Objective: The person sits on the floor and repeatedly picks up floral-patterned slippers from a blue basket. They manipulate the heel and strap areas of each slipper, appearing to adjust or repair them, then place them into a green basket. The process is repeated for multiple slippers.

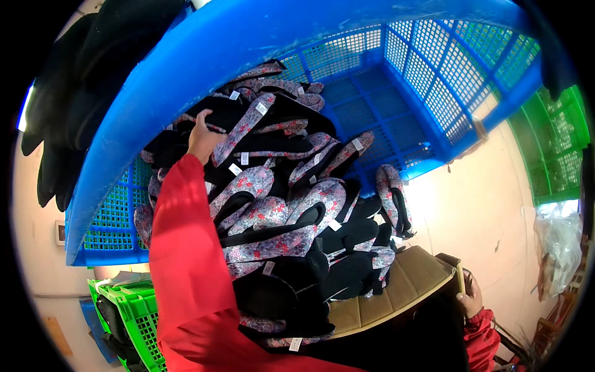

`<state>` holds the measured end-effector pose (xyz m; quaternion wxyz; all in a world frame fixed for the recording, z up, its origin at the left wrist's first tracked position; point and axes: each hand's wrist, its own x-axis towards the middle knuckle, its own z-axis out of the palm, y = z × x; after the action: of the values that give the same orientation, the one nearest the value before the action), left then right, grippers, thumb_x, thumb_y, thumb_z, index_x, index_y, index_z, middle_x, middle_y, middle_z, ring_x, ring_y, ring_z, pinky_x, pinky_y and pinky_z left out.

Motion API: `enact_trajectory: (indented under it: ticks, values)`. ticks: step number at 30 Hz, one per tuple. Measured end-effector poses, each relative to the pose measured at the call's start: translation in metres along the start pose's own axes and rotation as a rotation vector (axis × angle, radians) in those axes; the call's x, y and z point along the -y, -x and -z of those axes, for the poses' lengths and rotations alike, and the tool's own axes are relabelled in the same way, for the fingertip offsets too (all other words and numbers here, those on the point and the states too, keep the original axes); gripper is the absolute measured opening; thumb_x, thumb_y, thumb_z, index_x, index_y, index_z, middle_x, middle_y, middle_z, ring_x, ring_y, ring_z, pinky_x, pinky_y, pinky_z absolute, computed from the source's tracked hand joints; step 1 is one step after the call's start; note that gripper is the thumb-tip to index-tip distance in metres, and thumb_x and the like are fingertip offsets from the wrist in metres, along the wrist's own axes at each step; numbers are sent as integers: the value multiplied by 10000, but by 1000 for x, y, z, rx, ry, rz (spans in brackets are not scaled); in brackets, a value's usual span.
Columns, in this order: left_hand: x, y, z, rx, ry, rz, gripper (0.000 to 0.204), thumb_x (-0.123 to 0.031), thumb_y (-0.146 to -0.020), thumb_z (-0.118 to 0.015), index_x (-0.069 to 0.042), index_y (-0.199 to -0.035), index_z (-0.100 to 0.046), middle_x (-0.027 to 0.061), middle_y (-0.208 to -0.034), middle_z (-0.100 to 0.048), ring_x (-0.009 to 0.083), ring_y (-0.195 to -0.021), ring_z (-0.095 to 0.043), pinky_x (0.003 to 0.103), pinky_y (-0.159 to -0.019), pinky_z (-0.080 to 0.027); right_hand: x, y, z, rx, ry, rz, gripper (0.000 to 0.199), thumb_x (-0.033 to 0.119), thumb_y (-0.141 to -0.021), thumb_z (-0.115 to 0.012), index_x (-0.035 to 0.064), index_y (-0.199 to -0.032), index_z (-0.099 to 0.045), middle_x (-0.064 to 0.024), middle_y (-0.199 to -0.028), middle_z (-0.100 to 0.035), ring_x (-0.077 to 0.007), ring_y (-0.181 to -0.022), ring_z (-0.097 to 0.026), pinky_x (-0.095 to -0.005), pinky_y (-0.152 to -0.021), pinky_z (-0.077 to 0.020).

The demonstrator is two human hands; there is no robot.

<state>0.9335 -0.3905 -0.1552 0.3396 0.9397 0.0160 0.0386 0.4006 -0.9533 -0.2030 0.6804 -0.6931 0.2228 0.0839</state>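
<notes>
A big heap of curved, padded black fabric pieces with a grey and red floral print [254, 180] spills forward out of a blue plastic crate [396, 115]. Small white labels are fixed to many of them. My left hand [204, 137], in a red sleeve, reaches into the upper left of the heap. Its thumb and forefinger are apart, beside a long floral piece [245, 127]; the other fingers are partly hidden. At the lower right, my right hand [472, 296] grips the edge of a brown cardboard box [396, 282]. Several of the pieces lie over the box's far side.
A bright green crate [127, 310] with dark items stands at the lower left. Dark padded shapes [80, 105] hang at the upper left. Another green crate [548, 146] and a clear plastic bag [558, 239] are at the right. Pale floor [483, 204] shows between.
</notes>
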Motion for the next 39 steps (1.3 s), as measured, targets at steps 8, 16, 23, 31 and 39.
enact_trajectory:
  ticks: [8,16,23,31,39]
  values:
    - [0,107,83,217,439,226,850,166,-686,-684,-140,-1412,-363,99,-1127,-488,210,-1023,-547,323,-836,-503,-14,1,4,23,-98,20,869,462,-738,-788,-38,-1360,-444,-99,-1268,-529,-210,-1198,-493,-345,-1050,-353]
    - [2,243,138,240,582,473,928,197,-667,-657,-132,-1454,-293,124,-1246,-462,232,-1077,-540,339,-902,-511,-8,2,5,51,-99,31,842,441,-758,-775,-36,-1364,-435,-104,-1267,-537,-207,-1202,-501,-338,-1043,-368]
    - [-18,314,153,234,689,586,899,218,-697,-613,-165,-1429,-259,120,-1156,-560,217,-993,-605,346,-815,-549,1,2,1,62,-81,52,815,432,-768,-770,-27,-1357,-443,-101,-1275,-540,-208,-1180,-522,-335,-1024,-391]
    - [-25,395,152,89,785,664,921,234,-705,-629,-178,-1437,-253,104,-1131,-528,216,-969,-620,326,-800,-573,-8,2,6,60,-54,47,835,466,-767,-772,-24,-1358,-443,-99,-1277,-539,-201,-1177,-521,-337,-1019,-395]
    - [-15,413,174,166,852,755,951,260,-645,-618,-151,-1429,-270,99,-1243,-454,233,-1110,-548,319,-872,-550,-14,2,9,49,-39,44,857,485,-763,-771,-26,-1364,-438,-100,-1275,-539,-206,-1185,-507,-337,-1032,-372]
